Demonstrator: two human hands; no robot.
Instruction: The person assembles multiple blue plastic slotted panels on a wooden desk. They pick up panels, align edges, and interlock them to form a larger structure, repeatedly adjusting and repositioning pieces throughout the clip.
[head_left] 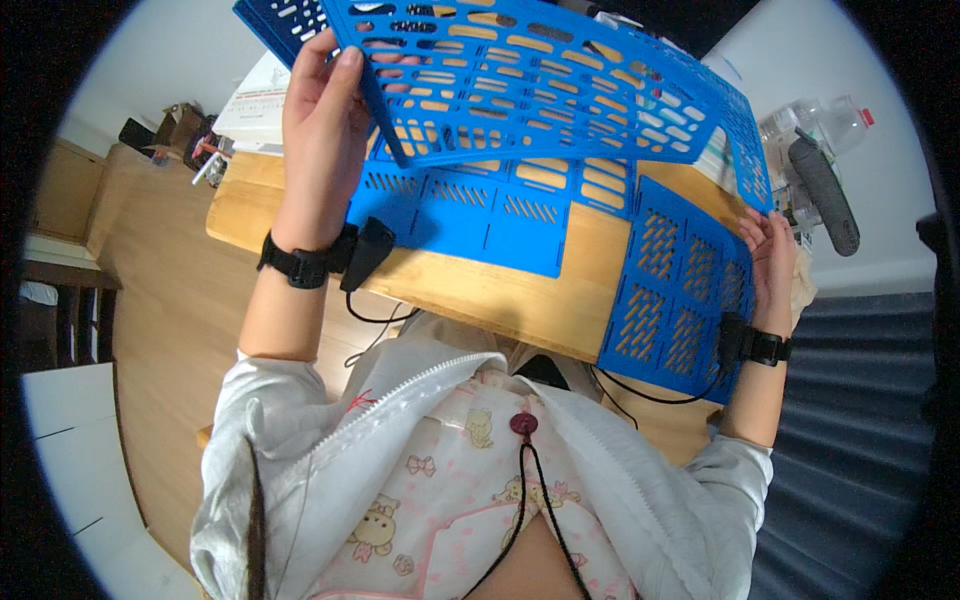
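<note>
Head view: a person's two hands on blue slotted plastic panels above a wooden tabletop.

Left hand: raised at about 11 o'clock in the picture, fingers closed round the left edge of the upper panel, thumb on the near face, the rest hidden behind it.

Upper panel: held tilted in the air, its long axis running from 10 o'clock to 3 o'clock, away from the left hand toward the right.

Right hand: at 3 o'clock, fingers curled against the upper right edge of the side panel; I cannot tell whether it pinches the edge or only rests on it.

Side panel: stands out over the tabletop's right edge, long axis from 12 to 6 o'clock, just left of the right hand.

Flat panel: lies on the tabletop between the hands, under the upper panel, touching the side panel along its left edge.

Nearer hand: the left for the upper panel, the right for the side panel.

Further out: a clear bottle and a dark foam-covered handle at 2 o'clock; papers at 11 o'clock.
</note>
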